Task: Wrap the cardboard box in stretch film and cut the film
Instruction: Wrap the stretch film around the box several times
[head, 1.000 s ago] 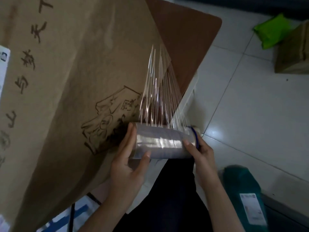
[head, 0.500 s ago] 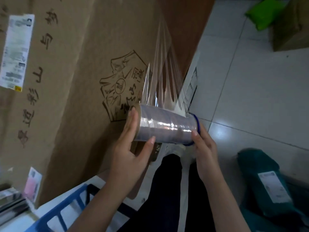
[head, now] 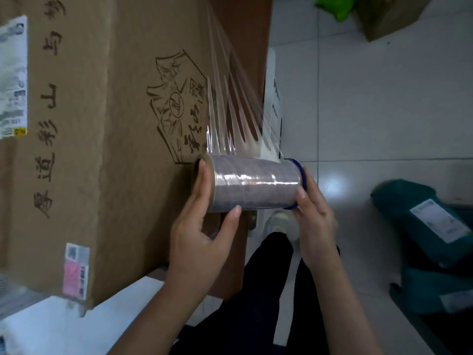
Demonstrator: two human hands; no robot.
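A large brown cardboard box with dark printed characters and a logo fills the left half of the view. Both hands hold a roll of stretch film level, just right of the box's printed face. My left hand grips the roll's left end at the cardboard core. On the right end, by a blue ring, sits my right hand. A pleated sheet of clear film runs from the roll up and away to the box's far right edge.
A white surface lies under the box at lower left. White labels and a pink sticker are stuck on the box. On the tiled floor lie teal parcels, a green bag and another carton.
The view has swung so more of the box's printed face and its labels show. The roll stays in both hands, and the film sheet between roll and box has grown longer.
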